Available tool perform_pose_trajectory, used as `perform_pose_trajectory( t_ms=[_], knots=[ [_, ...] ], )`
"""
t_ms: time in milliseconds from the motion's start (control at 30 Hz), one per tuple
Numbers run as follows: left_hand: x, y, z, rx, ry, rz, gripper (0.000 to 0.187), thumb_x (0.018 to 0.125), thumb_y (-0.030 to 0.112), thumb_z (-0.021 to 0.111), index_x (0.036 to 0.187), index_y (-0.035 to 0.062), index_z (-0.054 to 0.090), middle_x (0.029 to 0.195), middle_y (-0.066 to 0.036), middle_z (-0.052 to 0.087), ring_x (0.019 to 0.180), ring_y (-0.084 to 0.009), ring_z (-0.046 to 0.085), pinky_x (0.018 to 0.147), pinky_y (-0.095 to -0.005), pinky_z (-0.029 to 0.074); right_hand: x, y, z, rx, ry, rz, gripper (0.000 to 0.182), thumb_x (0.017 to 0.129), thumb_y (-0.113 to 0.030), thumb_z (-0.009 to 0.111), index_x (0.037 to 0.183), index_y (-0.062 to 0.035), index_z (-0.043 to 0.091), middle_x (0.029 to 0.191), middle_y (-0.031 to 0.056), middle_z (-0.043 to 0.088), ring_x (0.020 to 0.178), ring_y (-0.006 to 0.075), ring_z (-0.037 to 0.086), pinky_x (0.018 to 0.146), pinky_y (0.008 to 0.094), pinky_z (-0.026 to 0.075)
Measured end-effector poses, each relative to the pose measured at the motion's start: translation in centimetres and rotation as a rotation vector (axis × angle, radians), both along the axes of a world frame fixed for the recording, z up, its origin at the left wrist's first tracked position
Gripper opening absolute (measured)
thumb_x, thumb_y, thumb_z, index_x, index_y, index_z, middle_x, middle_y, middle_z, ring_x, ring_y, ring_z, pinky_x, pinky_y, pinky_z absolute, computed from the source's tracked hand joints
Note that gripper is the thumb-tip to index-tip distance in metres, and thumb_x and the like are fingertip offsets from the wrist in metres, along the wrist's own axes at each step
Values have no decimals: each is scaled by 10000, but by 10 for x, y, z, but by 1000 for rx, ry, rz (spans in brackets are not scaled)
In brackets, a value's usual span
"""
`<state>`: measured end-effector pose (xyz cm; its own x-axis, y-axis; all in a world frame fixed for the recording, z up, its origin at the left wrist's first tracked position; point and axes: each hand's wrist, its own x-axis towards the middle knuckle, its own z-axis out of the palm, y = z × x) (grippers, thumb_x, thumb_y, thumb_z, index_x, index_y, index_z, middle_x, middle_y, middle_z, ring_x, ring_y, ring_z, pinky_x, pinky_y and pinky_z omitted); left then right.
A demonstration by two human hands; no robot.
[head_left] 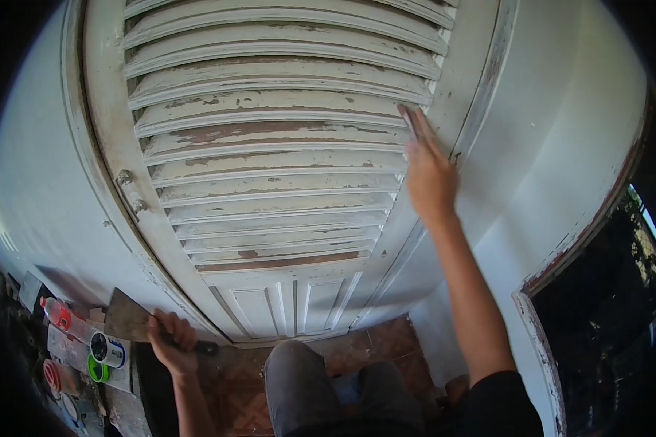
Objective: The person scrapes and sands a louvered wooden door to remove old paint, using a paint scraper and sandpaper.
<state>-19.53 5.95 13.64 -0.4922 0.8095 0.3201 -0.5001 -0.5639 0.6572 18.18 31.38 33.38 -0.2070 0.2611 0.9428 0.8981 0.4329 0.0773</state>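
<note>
A white louvered door (pixel 284 160) with flaking paint and bare brown patches fills the upper middle. My right hand (pixel 431 175) is at the right ends of the slats, its fingers pressed together on a small thin piece (pixel 410 122) against the door. What that piece is, I cannot make out. Low on the left, my left hand (pixel 173 341) is closed round the dark handle of a wide scraper (pixel 127 317), whose flat blade points up and left, away from the door's slats.
Beside my left hand stand a clear bottle with a red label (pixel 60 315), a white tub (pixel 108 349), a green ring (pixel 98 369) and a red-lidded jar (pixel 53 375). A door bolt (pixel 125 177) sits at the left. Brown tiles (pixel 233 379) lie below, and a dark opening (pixel 598 320) is at right.
</note>
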Motion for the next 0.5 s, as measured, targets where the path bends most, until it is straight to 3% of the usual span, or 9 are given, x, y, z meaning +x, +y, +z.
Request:
perform_pose_trajectory(
  t_ms=[67, 133, 200, 267, 333, 400, 467, 500],
  knots=[
    [-14, 15, 18, 39, 93, -21, 395, 1061, 420, 421, 780, 146, 380, 644, 20, 291, 541, -88, 295, 479, -249, 310, -35, 16, -3, 112, 16, 116, 439, 995, -234, 572, 1431, -196, 543, 1392, 32, 618, 691, 282, 722, 559, 409, 583],
    [-35, 46, 42, 209, 469, 136, 403, 1066, 420, 367, 902, 88, 527, 763, -23, 440, 754, -138, 455, 733, -314, 399, -51, 1, 6, -45, -9, 50, 391, 994, -247, 576, 1377, -168, 586, 1398, 7, 613, 704, 287, 723, 589, 415, 585],
    [-69, 56, 69, 110, 615, 330, 519, 1063, 432, 332, 1048, -32, 563, 991, -141, 578, 969, -233, 511, 946, -389, 377, -32, 1, 12, -61, -130, 55, 399, 996, -261, 573, 1386, -175, 579, 1430, -32, 588, 689, 279, 719, 577, 395, 581],
    [-108, 70, 104, 152, 632, 386, 574, 1065, 423, 305, 1215, -65, 566, 1251, -183, 584, 1131, -254, 527, 1054, -410, 337, 5, 7, 10, 91, -159, 36, 412, 1000, -249, 570, 1409, -202, 564, 1444, -61, 573, 757, 252, 738, 612, 378, 600],
    [-123, 77, 155, 269, 786, 551, 619, 1069, 421, 268, 1302, -81, 546, 1415, -191, 527, 1249, -276, 506, 1148, -440, 257, 11, -1, 9, -66, -65, -22, 419, 1003, -239, 565, 1421, -211, 555, 1437, -65, 578, 789, 253, 741, 640, 370, 608],
    [-139, 90, 189, 296, 954, 665, 633, 1070, 436, 255, 1386, -32, 543, 1541, -154, 439, 1349, -269, 422, 1172, -455, 237, -27, 1, 10, -16, -66, 7, 409, 1000, -244, 571, 1407, -205, 567, 1435, -68, 579, 773, 257, 736, 630, 374, 604],
    [-136, 106, 214, 307, 1210, 952, 632, 1073, 415, 230, 1307, -7, 639, 1511, -136, 485, 1332, -321, 478, 1186, -457, 253, -43, 0, 12, 36, -54, 38, 401, 997, -249, 576, 1394, -198, 580, 1432, -72, 581, 757, 260, 731, 621, 378, 599],
    [-137, 116, 219, 340, 1187, 862, 635, 1074, 424, 220, 1271, 35, 682, 1530, -107, 475, 1394, -303, 435, 1202, -438, 235, -46, -1, 15, 7, -88, 38, 382, 995, -258, 581, 1371, -194, 599, 1430, -74, 583, 745, 261, 725, 614, 380, 594]
  ],
)
